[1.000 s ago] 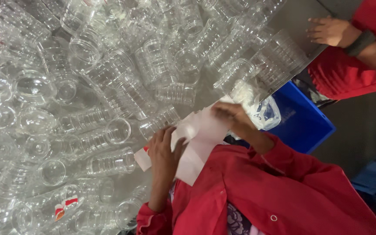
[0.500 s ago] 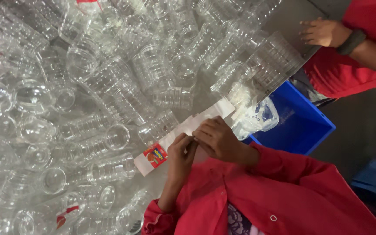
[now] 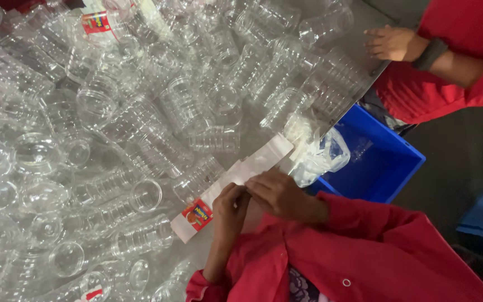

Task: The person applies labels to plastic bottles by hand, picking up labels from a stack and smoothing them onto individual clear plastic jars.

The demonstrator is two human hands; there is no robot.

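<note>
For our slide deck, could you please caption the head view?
Both hands, left hand and right hand, pinch a long white label strip beside heaped clear plastic jars.

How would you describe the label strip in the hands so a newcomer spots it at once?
Start at the blue bin by the table's edge, then look just left of it at the two hands in red sleeves. The left hand and right hand pinch a long white label strip, flat and opaque among clear plastic jars, with a red-and-yellow patch at one end.
</note>
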